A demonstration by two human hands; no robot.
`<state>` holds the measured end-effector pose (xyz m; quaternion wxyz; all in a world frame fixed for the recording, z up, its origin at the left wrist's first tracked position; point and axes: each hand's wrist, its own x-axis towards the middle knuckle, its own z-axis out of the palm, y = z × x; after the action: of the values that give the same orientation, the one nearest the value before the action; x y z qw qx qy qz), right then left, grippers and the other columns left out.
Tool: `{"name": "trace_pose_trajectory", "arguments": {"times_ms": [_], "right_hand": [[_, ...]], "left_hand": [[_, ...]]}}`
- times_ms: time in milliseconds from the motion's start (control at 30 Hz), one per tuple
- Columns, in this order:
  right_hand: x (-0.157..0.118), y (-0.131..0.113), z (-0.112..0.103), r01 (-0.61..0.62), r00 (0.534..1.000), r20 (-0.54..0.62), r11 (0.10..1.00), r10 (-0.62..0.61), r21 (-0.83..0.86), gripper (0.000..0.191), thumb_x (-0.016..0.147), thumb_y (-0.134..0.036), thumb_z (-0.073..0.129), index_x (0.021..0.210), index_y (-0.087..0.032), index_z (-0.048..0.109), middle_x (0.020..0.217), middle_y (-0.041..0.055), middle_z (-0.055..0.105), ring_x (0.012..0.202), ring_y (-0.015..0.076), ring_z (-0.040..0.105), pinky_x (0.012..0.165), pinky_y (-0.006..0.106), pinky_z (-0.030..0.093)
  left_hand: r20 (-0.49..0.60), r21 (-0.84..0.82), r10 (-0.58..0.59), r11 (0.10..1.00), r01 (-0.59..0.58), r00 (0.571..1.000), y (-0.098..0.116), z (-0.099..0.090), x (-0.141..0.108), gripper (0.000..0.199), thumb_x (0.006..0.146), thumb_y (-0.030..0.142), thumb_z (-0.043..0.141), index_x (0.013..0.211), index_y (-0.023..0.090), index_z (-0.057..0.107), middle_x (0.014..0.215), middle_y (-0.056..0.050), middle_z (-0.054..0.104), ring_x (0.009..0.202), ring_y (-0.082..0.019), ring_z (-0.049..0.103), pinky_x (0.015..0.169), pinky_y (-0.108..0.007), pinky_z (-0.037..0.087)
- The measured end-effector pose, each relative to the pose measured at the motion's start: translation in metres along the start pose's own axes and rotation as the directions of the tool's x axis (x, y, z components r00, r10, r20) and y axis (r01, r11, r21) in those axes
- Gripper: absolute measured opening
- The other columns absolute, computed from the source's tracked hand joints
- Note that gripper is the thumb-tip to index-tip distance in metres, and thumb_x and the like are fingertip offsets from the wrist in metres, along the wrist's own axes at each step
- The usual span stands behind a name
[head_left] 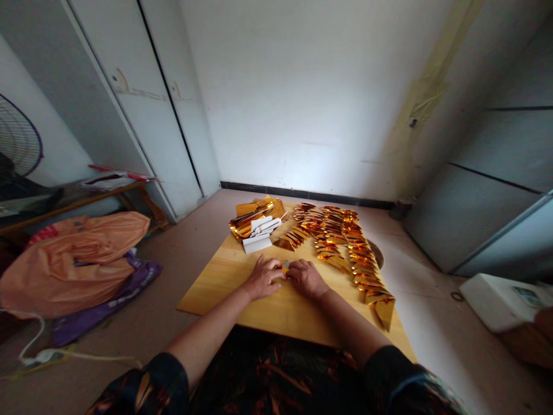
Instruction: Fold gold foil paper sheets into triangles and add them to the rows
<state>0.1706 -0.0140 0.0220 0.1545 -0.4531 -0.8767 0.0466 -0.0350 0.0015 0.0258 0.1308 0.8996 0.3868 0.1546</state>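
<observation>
Over the wooden board, my left hand (264,278) and my right hand (306,278) meet, fingers bent and pinched on a small piece of paper (286,266), pale where it shows between them. My fingers hide most of it. Beyond my left hand lies a pile of flat gold foil sheets (242,211), with white papers (257,242) on its near side. Rows of folded gold foil pieces (332,230) spread over the right part of the board, one row running down toward my right forearm.
The board (211,282) stands before a white wall. An orange bag (78,265) and a purple bag (142,276) lie at left, near a wooden bench (86,199) and a fan (19,135). A white box (503,300) is at right.
</observation>
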Motion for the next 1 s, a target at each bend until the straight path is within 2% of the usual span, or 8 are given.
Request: {"name": "trace_pose_trajectory", "arguments": {"times_ms": [133,233,333,467,567,733,867,1000], "right_hand": [[-0.003,-0.010,-0.004,-0.058,0.998,0.028,0.997,0.060,-0.055,0.019,0.092,-0.024,0.051,0.099,-0.025,0.069,0.104,0.0058,0.065,0.099,0.0200,0.051,0.083,0.033,0.035],[-0.003,-0.021,-0.004,-0.114,0.992,0.041,0.989,0.118,-0.092,0.021,0.093,-0.028,0.050,0.101,-0.025,0.068,0.105,0.0071,0.065,0.099,0.0211,0.051,0.083,0.033,0.036],[-0.003,-0.032,0.000,-0.136,0.989,0.044,0.985,0.141,-0.104,0.023,0.094,-0.031,0.048,0.102,-0.024,0.068,0.105,0.0082,0.064,0.099,0.0223,0.050,0.082,0.034,0.037],[-0.002,-0.038,0.002,-0.136,0.990,0.031,0.988,0.138,-0.079,0.021,0.093,-0.028,0.049,0.101,-0.023,0.068,0.104,0.0089,0.065,0.098,0.0223,0.051,0.082,0.034,0.038],[-0.004,-0.024,0.002,-0.074,0.997,0.008,0.997,0.074,0.034,0.018,0.090,-0.025,0.054,0.100,-0.025,0.069,0.101,0.0064,0.067,0.097,0.0204,0.053,0.084,0.033,0.038],[-0.012,0.016,0.002,0.072,0.995,-0.082,0.970,-0.054,0.230,0.017,0.083,-0.028,0.066,0.098,-0.025,0.072,0.104,0.0048,0.069,0.097,0.0199,0.057,0.086,0.033,0.041],[-0.016,0.029,0.008,0.088,0.992,-0.111,0.963,-0.061,0.256,0.021,0.080,-0.029,0.069,0.100,-0.026,0.073,0.106,0.0055,0.068,0.099,0.0208,0.058,0.087,0.035,0.042],[-0.013,0.030,0.013,0.057,0.992,-0.124,0.965,-0.026,0.254,0.017,0.078,-0.028,0.070,0.095,-0.027,0.075,0.101,0.0052,0.067,0.095,0.0202,0.058,0.084,0.034,0.042]], "left_hand": [[-0.047,0.051,0.014,0.999,-0.012,0.999,0.002,-0.004,0.001,0.017,0.076,0.023,0.064,0.089,0.031,0.071,0.113,-0.001,0.064,0.121,-0.028,0.049,0.111,-0.061,0.009],[-0.076,0.088,0.033,0.996,-0.027,0.997,0.007,-0.006,0.001,0.014,0.078,0.021,0.061,0.087,0.028,0.069,0.112,0.000,0.067,0.122,-0.027,0.050,0.108,-0.058,0.020],[-0.107,0.091,0.017,0.996,-0.008,0.994,0.011,-0.002,-0.002,0.015,0.079,0.018,0.060,0.091,0.024,0.066,0.110,-0.003,0.069,0.109,-0.023,0.059,0.102,-0.048,0.033],[-0.171,0.031,-0.062,0.997,0.068,0.983,0.014,0.005,-0.004,0.011,0.081,0.017,0.058,0.090,0.022,0.063,0.108,-0.004,0.070,0.101,-0.020,0.062,0.101,-0.044,0.036],[-0.159,-0.029,-0.119,0.993,0.116,0.980,0.015,0.006,-0.006,0.005,0.082,0.018,0.057,0.082,0.022,0.061,0.105,-0.003,0.071,0.100,-0.020,0.063,0.106,-0.046,0.031],[-0.148,-0.074,-0.180,0.983,0.170,0.973,0.019,0.004,-0.005,0.009,0.081,0.016,0.056,0.075,0.022,0.058,0.108,0.000,0.070,0.106,-0.020,0.061,0.110,-0.048,0.024],[-0.163,-0.037,-0.235,0.972,0.232,0.958,0.026,0.007,-0.001,0.009,0.081,0.020,0.058,0.073,0.021,0.056,0.099,-0.001,0.070,0.098,-0.020,0.061,0.108,-0.048,0.025],[-0.182,0.013,-0.293,0.954,0.300,0.939,0.032,0.011,0.003,0.012,0.080,0.021,0.061,0.071,0.020,0.053,0.090,-0.001,0.068,0.091,-0.020,0.060,0.100,-0.043,0.032]]}}
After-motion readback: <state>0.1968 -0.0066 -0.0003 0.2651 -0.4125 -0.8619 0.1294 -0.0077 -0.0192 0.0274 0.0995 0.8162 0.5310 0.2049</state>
